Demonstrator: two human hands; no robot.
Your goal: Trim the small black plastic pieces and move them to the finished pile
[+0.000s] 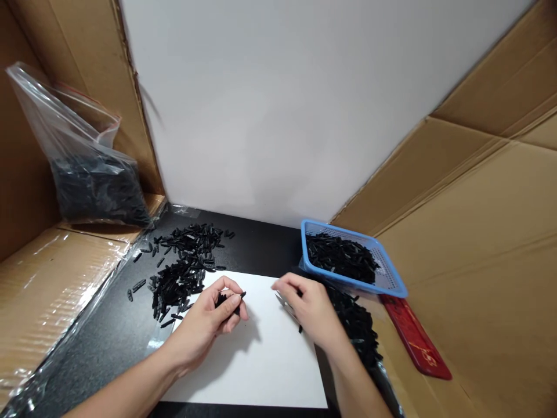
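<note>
Hands: two, bare; left hand (217, 316) curled, pinching a few small black plastic pieces (229, 299) between thumb and fingertips, over the white sheet; right hand (311, 307) closed around thin metal tweezers (284, 303), tips pointing left.
White sheet (270, 360): one, flat, smooth, rectangular, lying on the worktop (113, 325).
Worktop: black, matte, finely speckled.
Loose pile (183, 270): one, too many pieces to count; short, slim, glossy black, scattered just left of the sheet.
Basket (391, 278): one, blue plastic, mesh walls, rectangular, holding more black pieces, right of the sheet.
Second heap (357, 325): black pieces on clear film beneath the basket.
Bag (82, 168): one, clear plastic, zip top, part-filled with black pieces, far left.
Red strip (415, 339): one, flat, oblong, beside the basket.
Walls: brown corrugated cardboard (478, 232) both sides, plain white board (282, 104) behind.
</note>
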